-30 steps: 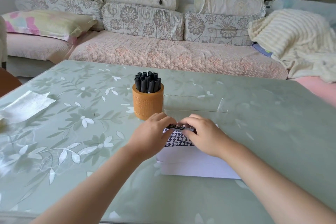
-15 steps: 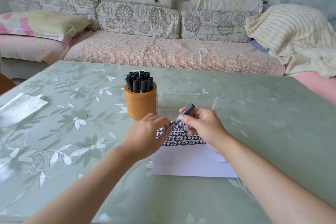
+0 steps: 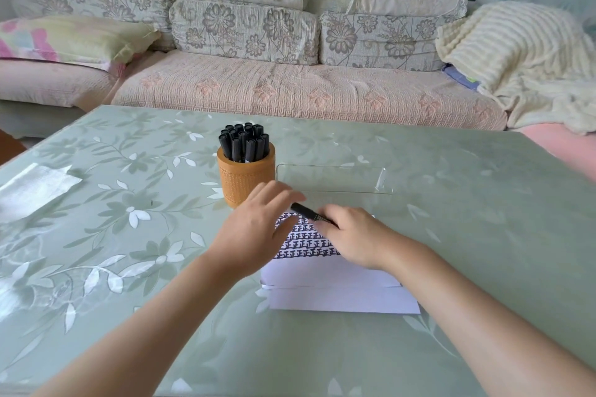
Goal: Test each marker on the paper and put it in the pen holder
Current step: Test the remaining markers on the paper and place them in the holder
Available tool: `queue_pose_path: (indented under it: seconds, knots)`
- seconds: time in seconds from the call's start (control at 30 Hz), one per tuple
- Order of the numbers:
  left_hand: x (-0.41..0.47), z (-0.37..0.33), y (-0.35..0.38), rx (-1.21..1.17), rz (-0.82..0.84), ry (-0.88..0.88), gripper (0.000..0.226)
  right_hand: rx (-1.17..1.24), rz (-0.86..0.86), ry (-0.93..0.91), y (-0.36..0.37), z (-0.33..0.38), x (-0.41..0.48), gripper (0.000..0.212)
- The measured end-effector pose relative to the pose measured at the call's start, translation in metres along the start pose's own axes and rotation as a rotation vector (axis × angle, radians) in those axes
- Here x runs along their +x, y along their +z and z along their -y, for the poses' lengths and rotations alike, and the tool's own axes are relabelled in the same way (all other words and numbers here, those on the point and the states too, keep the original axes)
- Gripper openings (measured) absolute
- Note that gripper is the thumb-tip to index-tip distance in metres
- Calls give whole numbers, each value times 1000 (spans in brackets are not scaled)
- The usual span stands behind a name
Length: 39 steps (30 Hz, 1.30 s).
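Marker (image 3: 309, 212): black, slim, held low over the paper (image 3: 338, 280) and tilted. Its visible end points to the left and away from the person. Its other end is hidden inside the right hand (image 3: 353, 235), so the tip cannot be seen.

Right hand: the fingers (image 3: 325, 219) are curled and pinch the marker barrel. The hand covers the right part of the written area.

Left hand (image 3: 258, 229): the fingers (image 3: 282, 195) are stretched forward and lie close together, just above the free end of the marker. Contact between these fingers and the marker cannot be confirmed. The thumb lies at the left edge of the paper.

Paper: a white stack lies flat on the surface (image 3: 129, 219), directly in front of the person. Rows of black test marks (image 3: 306, 243) fill its far part, between the two hands.

Pen holder (image 3: 246, 180): an orange-brown cylinder that stands upright on the surface, just beyond the left hand and to the left of the paper. It contains a dense bundle of black markers (image 3: 245, 142), all upright with their ends up.

Clear tray (image 3: 332, 179): transparent, placed just beyond the paper and to the right of the pen holder.

White sheet (image 3: 32, 187): lies flat near the left edge of the surface, well apart from the paper.

Sofa (image 3: 290, 87): stands behind the surface, with floral cushions and a cream blanket (image 3: 516, 48) at its right end.
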<state>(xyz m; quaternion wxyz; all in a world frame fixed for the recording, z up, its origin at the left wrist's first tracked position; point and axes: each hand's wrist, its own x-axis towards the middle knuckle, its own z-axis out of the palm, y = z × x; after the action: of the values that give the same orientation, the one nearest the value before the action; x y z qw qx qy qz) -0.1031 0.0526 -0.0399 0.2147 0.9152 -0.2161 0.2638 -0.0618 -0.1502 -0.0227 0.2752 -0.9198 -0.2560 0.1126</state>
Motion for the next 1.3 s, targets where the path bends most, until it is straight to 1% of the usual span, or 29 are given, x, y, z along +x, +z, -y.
queue_pose_path:
  seconds: [0.1, 0.23, 0.27, 0.33, 0.4, 0.47, 0.57, 0.63, 0.67, 0.7, 0.77, 0.87, 0.9, 0.93, 0.97, 1.07, 1.17, 1.23, 1.3]
  knots:
    - [-3, 3, 3, 24, 84, 56, 23, -29, 48, -7, -3, 4, -1, 28]
    - [-3, 6, 5, 61, 121, 105, 19, -101, 49, -81, -3, 1, -5, 30]
    - [-2, 7, 5, 70, 131, 113, 20, -103, 39, -97, -3, 0, -5, 28]
    - [-3, 7, 6, 81, 143, 112, 22, -95, 19, -124, -3, -1, -4, 18]
    - [-2, 6, 5, 71, 150, 97, 23, -135, -37, -177, 0, -4, -3, 21]
    - [0, 7, 6, 38, 162, 68, 17, -224, -146, -246, 3, -8, -1, 25]
    - [3, 6, 3, -79, 197, -54, 14, -441, -322, -410, 4, -11, 0, 20]
    - [3, 6, 2, -160, 243, -150, 19, -528, -391, -506, 1, -10, 3, 17]
    - [2, 7, 2, -188, 255, -171, 20, -547, -401, -535, 0, -10, 4, 16]
    - [2, 8, 1, -201, 255, -172, 19, -546, -395, -534, 1, -9, 4, 14]
    - [0, 12, 0, -158, 225, -104, 15, -482, -347, -457, 4, -5, 2, 14]
    - [-1, 19, -3, -28, 193, 45, 15, -176, -131, -206, 6, -2, 3, 24]
    - [-1, 20, -5, -13, 188, 65, 16, -106, -107, -173, 6, -2, 4, 28]
    - [-1, 20, -5, -16, 191, 71, 18, -100, -112, -181, 6, -2, 4, 29]
    - [-1, 21, -6, -29, 196, 65, 20, -142, -132, -208, 6, -3, 5, 27]
    - [-1, 18, -5, -86, 222, 14, 22, -345, -300, -381, 8, -3, 3, 14]
    - [-3, 23, -4, -116, 256, -61, 21, -461, -361, -460, 4, -7, 3, 17]
    - [-7, 33, -8, -112, 236, -100, 17, -438, -373, -409, -1, -12, 2, 15]
    - [-11, 46, -10, -82, 187, -137, 14, -361, -357, -299, -5, -18, -1, 17]
